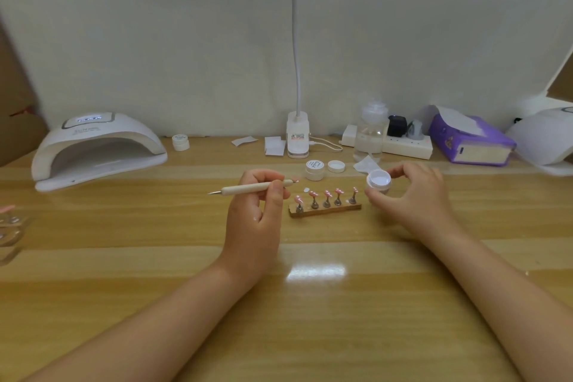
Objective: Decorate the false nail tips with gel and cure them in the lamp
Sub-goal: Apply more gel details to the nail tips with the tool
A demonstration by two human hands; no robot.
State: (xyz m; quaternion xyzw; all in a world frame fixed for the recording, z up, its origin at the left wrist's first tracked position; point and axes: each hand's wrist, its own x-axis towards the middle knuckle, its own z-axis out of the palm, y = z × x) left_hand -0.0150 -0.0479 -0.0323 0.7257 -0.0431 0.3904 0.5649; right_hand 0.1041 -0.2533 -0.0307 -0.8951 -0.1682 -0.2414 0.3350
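Five pink false nail tips stand on metal stems in a wooden holder at the centre of the surface. Left hand, just left of the holder, grips a dotting pen lying roughly level, its metal point facing left. Right hand, just right of the holder, pinches an open gel pot tilted toward the camera. A second pot and loose lid sit behind. Curing lamp rests far left, well apart
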